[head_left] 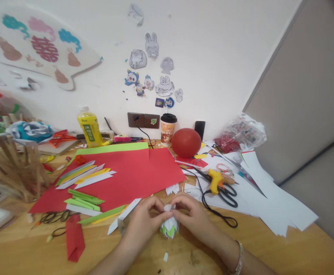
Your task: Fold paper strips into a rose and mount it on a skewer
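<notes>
A small folded paper flower [169,230], white with green-tipped petals, is low in the middle of the view, over the wooden table. My left hand [146,215] pinches its white upper part between thumb and forefinger. From the other side my right hand [190,214] grips the same white paper, its thumb close to the left thumb. The fingertips hide part of the folds. Just beyond the hands lies another white folded paper piece [172,188]. A white folded strip [124,216] rests beside my left hand, and a tiny paper scrap [166,256] lies nearer me.
Red paper sheets [132,168] carry folded strips [83,202]. At right are a yellow glue gun [215,181], black-handled scissors [227,195] and white paper [270,202]. Behind stand a red balloon [186,143], a lidded cup [168,130] and a yellow bottle [90,128]. Wooden sticks [15,164] are left.
</notes>
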### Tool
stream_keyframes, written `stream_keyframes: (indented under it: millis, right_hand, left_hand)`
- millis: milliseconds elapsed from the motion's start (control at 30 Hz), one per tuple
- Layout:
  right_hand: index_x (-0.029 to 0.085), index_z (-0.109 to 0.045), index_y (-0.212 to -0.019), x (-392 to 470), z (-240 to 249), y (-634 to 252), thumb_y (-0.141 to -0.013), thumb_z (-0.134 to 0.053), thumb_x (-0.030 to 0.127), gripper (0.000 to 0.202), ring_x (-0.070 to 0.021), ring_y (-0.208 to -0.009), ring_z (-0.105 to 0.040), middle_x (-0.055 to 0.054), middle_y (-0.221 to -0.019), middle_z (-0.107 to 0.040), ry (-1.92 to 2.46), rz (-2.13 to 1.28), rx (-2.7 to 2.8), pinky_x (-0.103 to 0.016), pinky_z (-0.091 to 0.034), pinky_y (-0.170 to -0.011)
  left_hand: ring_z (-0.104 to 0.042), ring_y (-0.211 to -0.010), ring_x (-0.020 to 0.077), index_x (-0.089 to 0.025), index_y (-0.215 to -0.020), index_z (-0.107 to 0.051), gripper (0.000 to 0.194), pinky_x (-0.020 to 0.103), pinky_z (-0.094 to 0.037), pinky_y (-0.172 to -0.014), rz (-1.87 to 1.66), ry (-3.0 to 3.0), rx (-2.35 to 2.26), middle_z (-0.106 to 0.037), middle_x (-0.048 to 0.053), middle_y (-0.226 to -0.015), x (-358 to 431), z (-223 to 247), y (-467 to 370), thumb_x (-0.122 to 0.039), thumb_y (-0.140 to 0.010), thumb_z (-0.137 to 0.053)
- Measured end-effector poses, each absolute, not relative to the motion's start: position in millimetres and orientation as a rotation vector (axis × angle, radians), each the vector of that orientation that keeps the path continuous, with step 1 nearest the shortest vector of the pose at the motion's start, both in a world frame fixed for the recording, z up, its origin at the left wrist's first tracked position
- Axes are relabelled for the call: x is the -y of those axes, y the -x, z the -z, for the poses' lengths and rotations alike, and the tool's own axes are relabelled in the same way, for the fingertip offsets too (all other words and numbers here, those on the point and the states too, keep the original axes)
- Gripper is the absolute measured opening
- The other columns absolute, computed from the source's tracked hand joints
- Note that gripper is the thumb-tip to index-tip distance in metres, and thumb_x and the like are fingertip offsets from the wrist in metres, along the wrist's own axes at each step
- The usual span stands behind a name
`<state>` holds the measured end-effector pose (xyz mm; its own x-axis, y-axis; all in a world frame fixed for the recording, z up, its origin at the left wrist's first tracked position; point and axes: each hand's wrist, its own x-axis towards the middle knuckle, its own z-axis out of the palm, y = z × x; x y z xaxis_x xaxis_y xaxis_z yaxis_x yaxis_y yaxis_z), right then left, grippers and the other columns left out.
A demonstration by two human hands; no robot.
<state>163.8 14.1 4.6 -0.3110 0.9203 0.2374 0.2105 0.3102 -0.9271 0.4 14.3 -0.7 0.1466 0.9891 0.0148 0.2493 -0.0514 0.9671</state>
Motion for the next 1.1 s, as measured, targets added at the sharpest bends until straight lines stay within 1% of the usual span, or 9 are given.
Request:
stream_keyframes:
  millis: [67,133,233,333,500,633,833,967,1100]
  right_hand:
    - [0.019,-0.059,-0.077,-14.9,-2.1,-164.6,-0.076,-0.065,0.029,0.012,-0.0152,-0.077,-0.054,-0.001,-0.08,-0.057,1.027,-1.15,1.661,-0.026,-0.043,-0.071]
    - [0.018,-0.056,-0.075,-16.9,2.3,-166.3,-0.073,-0.068,0.032,0.018,-0.0137,-0.073,-0.052,0.0,-0.077,-0.056,1.021,-1.298,1.592,-0.024,-0.041,-0.066]
    - [0.017,-0.054,-0.073,-20.6,8.1,-169.6,-0.068,-0.072,0.037,0.027,-0.0108,-0.064,-0.05,0.003,-0.07,-0.054,0.991,-1.566,1.451,-0.022,-0.038,-0.06]
    - [0.016,-0.055,-0.074,-22.6,9.2,-172.2,-0.068,-0.071,0.037,0.028,-0.0101,-0.063,-0.049,0.003,-0.069,-0.054,0.978,-1.687,1.422,-0.022,-0.037,-0.06]
    - [0.017,-0.057,-0.078,-22.5,5.4,-172.7,-0.07,-0.069,0.031,0.02,-0.0094,-0.062,-0.048,0.004,-0.068,-0.053,1.052,-1.642,1.546,-0.021,-0.035,-0.059]
    - [0.017,-0.055,-0.073,-21.9,4.5,-171.0,-0.069,-0.066,0.022,0.013,-0.0077,-0.056,-0.042,0.006,-0.062,-0.048,1.121,-1.567,1.612,-0.02,-0.032,-0.054]
    - [0.017,-0.056,-0.066,-18.0,1.3,-167.2,-0.067,-0.061,0.008,0.01,-0.008,-0.055,-0.042,0.006,-0.059,-0.05,1.253,-1.15,1.829,-0.019,-0.031,-0.05]
    - [0.017,-0.059,-0.069,-18.6,-1.4,-168.3,-0.068,-0.062,0.007,0.01,-0.0094,-0.06,-0.047,0.005,-0.065,-0.055,1.271,-1.085,1.884,-0.019,-0.034,-0.054]
    - [0.017,-0.063,-0.075,-20.7,-5.6,-173.4,-0.069,-0.065,0.006,0.013,-0.0121,-0.071,-0.052,0.003,-0.074,-0.058,1.293,-1.041,2.001,-0.021,-0.038,-0.064]
  left_hand:
    - [-0.055,-0.064,0.0165,-0.019,-0.06,-0.052,0.028,0.026,-0.044,-0.06,-0.994,-1.479,-1.231,-0.058,-0.001,-0.064,-16.0,0.5,0.4,-0.039,-0.063,-0.07]
    - [-0.053,-0.061,0.0146,-0.018,-0.062,-0.054,0.027,0.025,-0.042,-0.058,-0.955,-1.449,-1.159,-0.055,-0.002,-0.061,-18.7,1.0,1.1,-0.04,-0.063,-0.07]
    - [-0.053,-0.061,0.0132,-0.016,-0.07,-0.058,0.027,0.024,-0.042,-0.057,-0.847,-1.346,-1.001,-0.057,-0.002,-0.064,-23.4,4.9,3.2,-0.039,-0.063,-0.07]
    - [-0.054,-0.059,0.0124,-0.015,-0.072,-0.059,0.027,0.024,-0.042,-0.056,-0.76,-1.269,-0.925,-0.059,-0.002,-0.065,-26.1,10.0,5.3,-0.037,-0.063,-0.07]
    - [-0.055,-0.053,0.0124,-0.016,-0.068,-0.056,0.024,0.025,-0.043,-0.053,-0.696,-1.252,-0.947,-0.059,-0.003,-0.058,-25.4,10.8,6.0,-0.034,-0.063,-0.069]
    - [-0.053,-0.051,0.0125,-0.017,-0.063,-0.052,0.02,0.025,-0.041,-0.051,-0.665,-1.363,-1.005,-0.056,-0.003,-0.055,-23.8,9.9,5.4,-0.031,-0.065,-0.065]
    - [-0.052,-0.053,0.0134,-0.019,-0.061,-0.049,0.015,0.023,-0.038,-0.05,-0.652,-1.569,-1.141,-0.053,-0.004,-0.055,-20.7,7.7,5.1,-0.027,-0.07,-0.057]
    - [-0.055,-0.063,0.0141,-0.018,-0.068,-0.054,0.009,0.023,-0.041,-0.057,-0.625,-1.632,-1.048,-0.057,-0.002,-0.065,-21.7,3.8,10.4,-0.026,-0.071,-0.056]
    - [-0.055,-0.065,0.014,-0.018,-0.072,-0.056,0.006,0.022,-0.041,-0.059,-0.592,-1.686,-1.026,-0.059,-0.002,-0.069,-21.3,2.9,13.9,-0.024,-0.072,-0.055]
